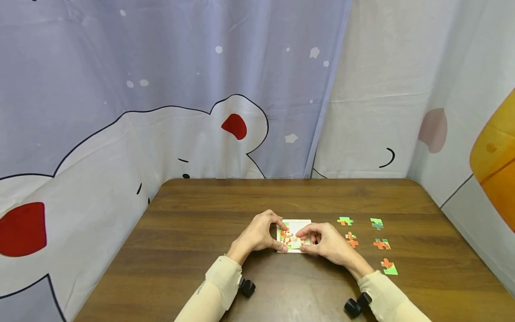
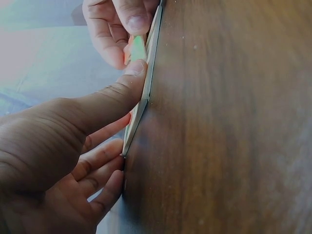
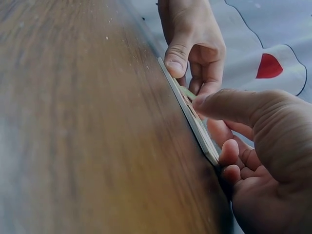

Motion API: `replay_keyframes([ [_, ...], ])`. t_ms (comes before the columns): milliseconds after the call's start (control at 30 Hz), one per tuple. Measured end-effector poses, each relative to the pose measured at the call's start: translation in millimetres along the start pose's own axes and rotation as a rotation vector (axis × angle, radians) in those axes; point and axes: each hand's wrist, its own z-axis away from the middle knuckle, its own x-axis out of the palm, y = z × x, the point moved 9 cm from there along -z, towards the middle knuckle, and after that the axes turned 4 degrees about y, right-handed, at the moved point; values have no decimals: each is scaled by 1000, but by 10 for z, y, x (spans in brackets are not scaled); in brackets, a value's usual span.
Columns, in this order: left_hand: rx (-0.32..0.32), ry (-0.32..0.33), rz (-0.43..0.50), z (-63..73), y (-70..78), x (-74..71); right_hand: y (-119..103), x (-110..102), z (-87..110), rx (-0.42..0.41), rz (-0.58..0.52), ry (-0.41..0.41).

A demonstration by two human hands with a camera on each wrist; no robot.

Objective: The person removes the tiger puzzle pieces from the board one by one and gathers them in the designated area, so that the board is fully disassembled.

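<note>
A small jigsaw board (image 1: 302, 221) with a white rim lies flat on the wooden table, some orange and green pieces in its left part. My left hand (image 1: 259, 233) holds the board's left side, thumb at the near edge and fingers toward the far side. Over the board's near middle, my right hand (image 1: 327, 243) pinches a jigsaw piece (image 2: 138, 48) between thumb and fingers. The piece is tilted, its green part showing in the left wrist view, close to the left thumb. My fingers hide part of the board.
Several loose jigsaw pieces lie to the right of the board, among them a green one (image 1: 377, 223) and an orange-green one (image 1: 389, 267). The table (image 1: 193, 232) ends at a patterned curtain (image 1: 281, 89) behind it. A black wrist mount (image 1: 352, 308) sits on the right forearm.
</note>
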Motion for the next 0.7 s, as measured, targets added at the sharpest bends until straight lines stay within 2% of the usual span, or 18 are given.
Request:
replay_keyframes([
  [167,-1,-1,2,-2,-7,2,-10,-22,1,-14,-75,11],
  [500,-9,-4,-2,-1,-10,11,-13,-92,2,9,-111,38],
  [700,-8,-3,-5,-1,-16,12,-58,-243,18,15,-124,80],
])
